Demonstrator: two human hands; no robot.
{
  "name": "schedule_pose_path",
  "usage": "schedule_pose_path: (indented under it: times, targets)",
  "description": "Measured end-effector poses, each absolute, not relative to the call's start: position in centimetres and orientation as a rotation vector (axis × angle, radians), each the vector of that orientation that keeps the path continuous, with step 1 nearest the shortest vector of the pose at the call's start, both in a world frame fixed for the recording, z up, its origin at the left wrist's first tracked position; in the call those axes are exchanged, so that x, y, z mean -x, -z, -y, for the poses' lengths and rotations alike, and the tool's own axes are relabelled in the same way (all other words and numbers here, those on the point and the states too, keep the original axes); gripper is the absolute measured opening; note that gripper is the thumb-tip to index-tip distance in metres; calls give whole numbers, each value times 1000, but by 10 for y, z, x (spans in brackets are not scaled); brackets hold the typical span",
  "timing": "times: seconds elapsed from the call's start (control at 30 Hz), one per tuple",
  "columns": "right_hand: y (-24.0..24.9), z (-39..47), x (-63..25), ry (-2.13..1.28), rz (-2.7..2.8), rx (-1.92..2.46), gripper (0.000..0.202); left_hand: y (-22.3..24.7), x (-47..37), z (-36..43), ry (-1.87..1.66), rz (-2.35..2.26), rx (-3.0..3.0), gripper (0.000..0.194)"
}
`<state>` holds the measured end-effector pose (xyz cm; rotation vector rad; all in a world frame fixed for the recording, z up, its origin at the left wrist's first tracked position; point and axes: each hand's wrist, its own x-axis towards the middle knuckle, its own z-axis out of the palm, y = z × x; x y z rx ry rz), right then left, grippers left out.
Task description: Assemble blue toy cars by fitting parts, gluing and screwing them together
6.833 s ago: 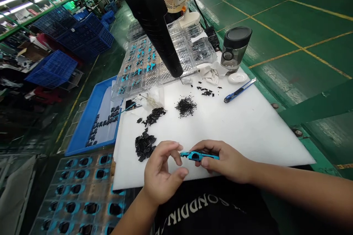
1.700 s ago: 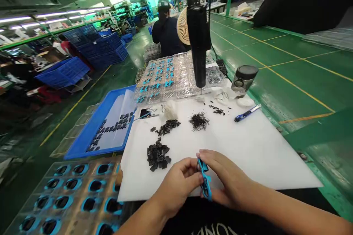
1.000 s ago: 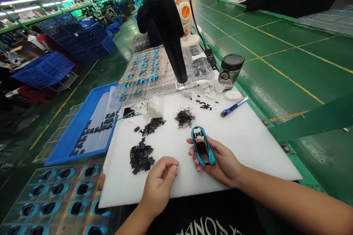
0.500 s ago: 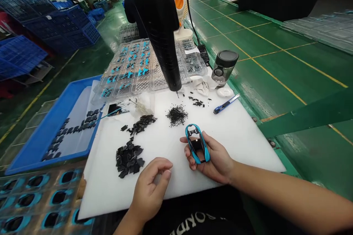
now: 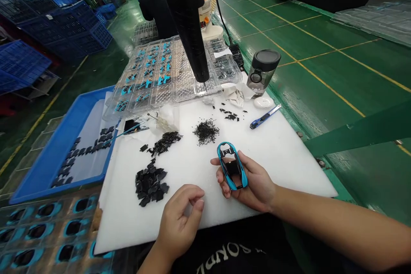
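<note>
My right hand (image 5: 250,182) holds a blue and black oval frame (image 5: 231,166), its openings facing up, over the front of the white board (image 5: 186,167). Curled loosely above the board's front edge, my left hand (image 5: 182,216) has a small gap between thumb and fingers, with nothing visible there. A heap of black plates (image 5: 150,184) lies to its upper left, with a pile of thin black pieces (image 5: 165,142) behind. Tiny black screws (image 5: 206,132) are heaped beyond the frame. Above them hangs a black electric screwdriver (image 5: 192,38), its tip pointing down.
A blue cutter (image 5: 265,116), a white oval object (image 5: 263,102) and a dark-lidded jar (image 5: 263,70) stand or lie at the right. Clear compartment trays (image 5: 162,94) are behind. A blue bin (image 5: 32,188) and more trays (image 5: 41,244) are at the left.
The screwdriver appears slightly higher in view. My right hand and the frame appear shifted slightly right, and my left hand also sits slightly farther right. The hold on the frame is unchanged.
</note>
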<state>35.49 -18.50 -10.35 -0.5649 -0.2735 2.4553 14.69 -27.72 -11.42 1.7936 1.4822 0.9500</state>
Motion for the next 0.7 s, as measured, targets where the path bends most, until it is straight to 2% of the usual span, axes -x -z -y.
schedule_pose_path:
  times: [0.7]
  targets:
    - [107,182,-360,-2501,255,564,66,116,-145,277,-983,-1441,-1737,14]
